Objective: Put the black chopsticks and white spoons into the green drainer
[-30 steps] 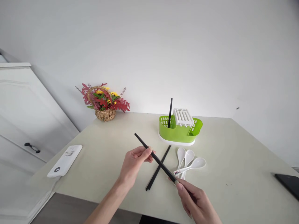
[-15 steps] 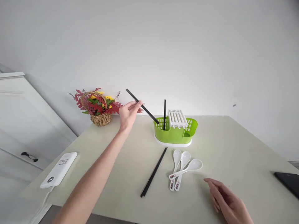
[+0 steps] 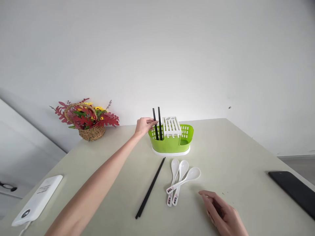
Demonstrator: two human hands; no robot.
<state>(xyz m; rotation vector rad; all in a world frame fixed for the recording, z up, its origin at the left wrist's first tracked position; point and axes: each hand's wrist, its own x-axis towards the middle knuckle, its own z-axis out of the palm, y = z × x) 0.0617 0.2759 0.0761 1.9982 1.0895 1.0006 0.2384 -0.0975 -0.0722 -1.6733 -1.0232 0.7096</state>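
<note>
My left hand (image 3: pixel 146 126) pinches a pair of black chopsticks (image 3: pixel 154 114), which stands nearly upright in the left compartment of a green cutlery holder (image 3: pixel 169 146). Beside it in that compartment stands another black pair of chopsticks (image 3: pixel 159 114). A slotted white rack (image 3: pixel 172 126) sits across the middle of the holder. On the table in front, a third pair of chopsticks (image 3: pixel 150 189) lies slantwise, left of three white spoons (image 3: pixel 189 177) that overlap each other. My right hand (image 3: pixel 222 213) rests near the table at the spoons' lower right, loosely curled, fingers apart, with nothing in it.
A wicker basket (image 3: pixel 92 132) of red and yellow flowers stands at the back left against the wall. A white power bank (image 3: pixel 38 200) with a cable lies at the left edge, and a black phone (image 3: pixel 292 190) at the right edge.
My left hand has brought the tilted chopsticks down into the holder's left compartment, and they now stand almost upright. The view has shifted right. My right hand stays by the spoons.
</note>
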